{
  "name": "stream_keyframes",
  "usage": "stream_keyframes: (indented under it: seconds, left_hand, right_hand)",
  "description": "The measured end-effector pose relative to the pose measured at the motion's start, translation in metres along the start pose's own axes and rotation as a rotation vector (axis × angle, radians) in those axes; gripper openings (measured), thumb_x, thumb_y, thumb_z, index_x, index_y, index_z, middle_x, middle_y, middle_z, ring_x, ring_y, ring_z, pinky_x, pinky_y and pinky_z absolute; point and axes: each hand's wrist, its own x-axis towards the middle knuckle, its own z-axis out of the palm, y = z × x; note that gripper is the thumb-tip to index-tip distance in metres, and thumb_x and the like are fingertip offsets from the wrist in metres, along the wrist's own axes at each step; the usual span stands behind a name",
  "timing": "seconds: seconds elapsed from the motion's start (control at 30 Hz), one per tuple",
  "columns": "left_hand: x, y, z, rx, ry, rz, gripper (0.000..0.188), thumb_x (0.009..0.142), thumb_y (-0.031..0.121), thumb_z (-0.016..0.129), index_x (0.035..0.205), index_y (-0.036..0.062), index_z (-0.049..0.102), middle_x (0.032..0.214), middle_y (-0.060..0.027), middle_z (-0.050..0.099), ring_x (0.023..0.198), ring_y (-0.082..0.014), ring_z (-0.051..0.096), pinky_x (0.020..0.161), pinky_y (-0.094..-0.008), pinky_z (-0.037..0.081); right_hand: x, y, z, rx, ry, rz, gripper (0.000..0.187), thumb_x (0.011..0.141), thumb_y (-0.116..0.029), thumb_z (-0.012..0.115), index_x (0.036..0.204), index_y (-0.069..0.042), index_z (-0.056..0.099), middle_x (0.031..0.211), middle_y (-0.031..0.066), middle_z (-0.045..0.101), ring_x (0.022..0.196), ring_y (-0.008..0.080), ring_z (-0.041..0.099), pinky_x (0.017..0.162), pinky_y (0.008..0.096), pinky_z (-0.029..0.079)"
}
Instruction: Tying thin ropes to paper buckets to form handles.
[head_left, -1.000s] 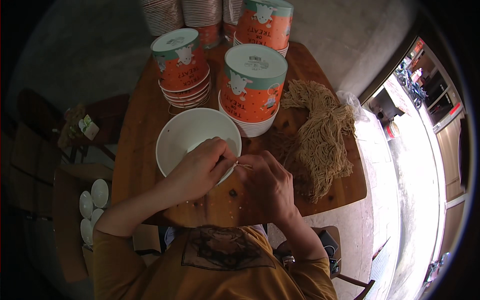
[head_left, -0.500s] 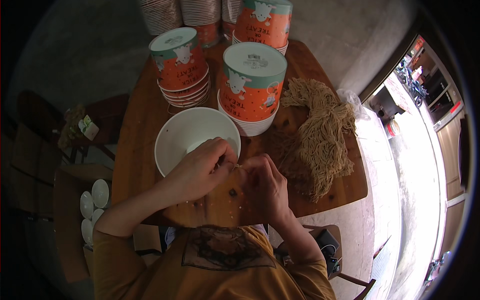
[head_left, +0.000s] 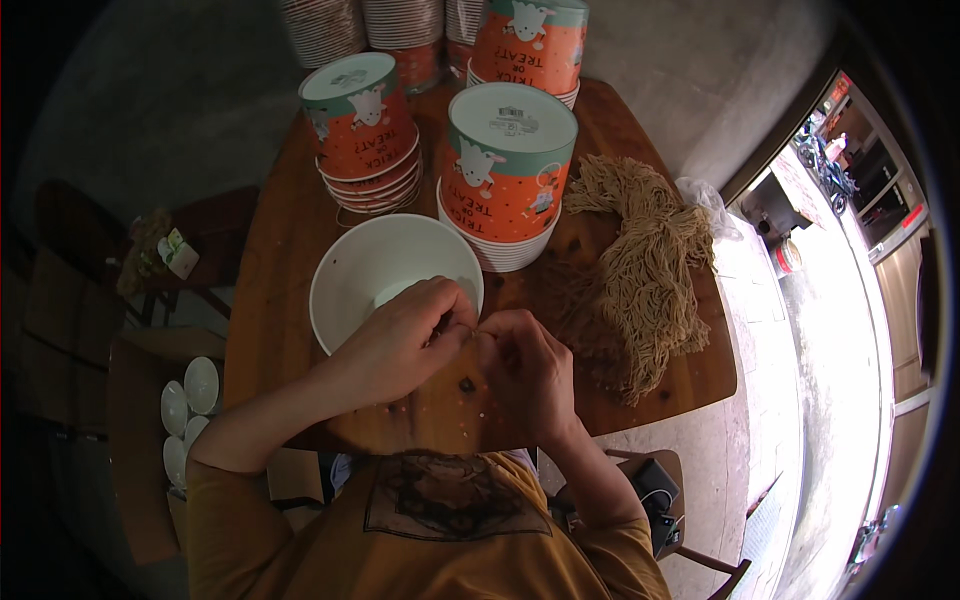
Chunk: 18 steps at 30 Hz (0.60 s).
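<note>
My left hand (head_left: 415, 335) reaches over the near rim of a white paper bucket (head_left: 345, 270) that lies open towards me. Its thumb and forefinger pinch a short bit of tan string (head_left: 475, 335). From the other side my right hand (head_left: 530, 365) pinches the same string, its fingers curled and almost touching the left fingertips. Most of the string is hidden by the fingers. A thick bundle of tan strings (head_left: 645, 270) lies in a heap on the table to the right of my right hand.
Upside-down stacks of orange paper buckets, a middle one (head_left: 505, 180), a left one (head_left: 360, 130) and a far one (head_left: 530, 50), stand on the wooden table (head_left: 430, 420). Wrapped white stacks (head_left: 400, 25) rise behind. Below left, a cardboard box (head_left: 145, 440) holds several white cups.
My hands stay nearly in place, both still pinching. Less of the string shows between the fingertips now. The bucket and the stacks have not moved.
</note>
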Motion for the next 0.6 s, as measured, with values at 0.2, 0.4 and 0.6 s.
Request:
stream_keyframes:
  seconds: [0.2,0.4,0.6]
  left_hand:
    - [-0.0001,-0.0002,-0.0007,0.022,-0.018,0.019,0.009,0.091,0.003,0.058,0.095,0.002,0.05,0.087,-0.005,0.055,0.076,-0.0123,0.053,0.068,-0.0284,0.047]
    - [0.0002,-0.0009,-0.0004,0.007,0.001,0.026,0.009,0.087,0.003,0.059,0.092,0.0017,0.051,0.087,-0.0105,0.056,0.08,-0.0251,0.057,0.073,-0.0366,0.047]
    - [-0.0012,-0.0008,-0.0028,0.035,0.023,0.009,0.007,0.09,0.005,0.058,0.093,0.0016,0.052,0.088,-0.0106,0.057,0.082,-0.0259,0.057,0.073,-0.0369,0.047]
  right_hand:
    - [0.001,0.0017,0.0006,-0.008,-0.024,0.031,0.017,0.085,-0.006,0.068,0.096,-0.008,0.055,0.082,0.0069,0.066,0.058,0.0195,0.066,0.052,0.0317,0.052]
    - [-0.0015,0.0039,0.0004,0.237,-0.091,0.261,0.013,0.088,-0.006,0.065,0.095,-0.006,0.054,0.075,0.0067,0.063,0.059,0.0127,0.062,0.056,0.0295,0.051]
    - [-0.0044,0.0085,0.0007,0.325,-0.078,0.344,0.009,0.09,-0.006,0.062,0.095,-0.003,0.054,0.07,0.0037,0.057,0.063,0.007,0.053,0.061,0.0249,0.047]
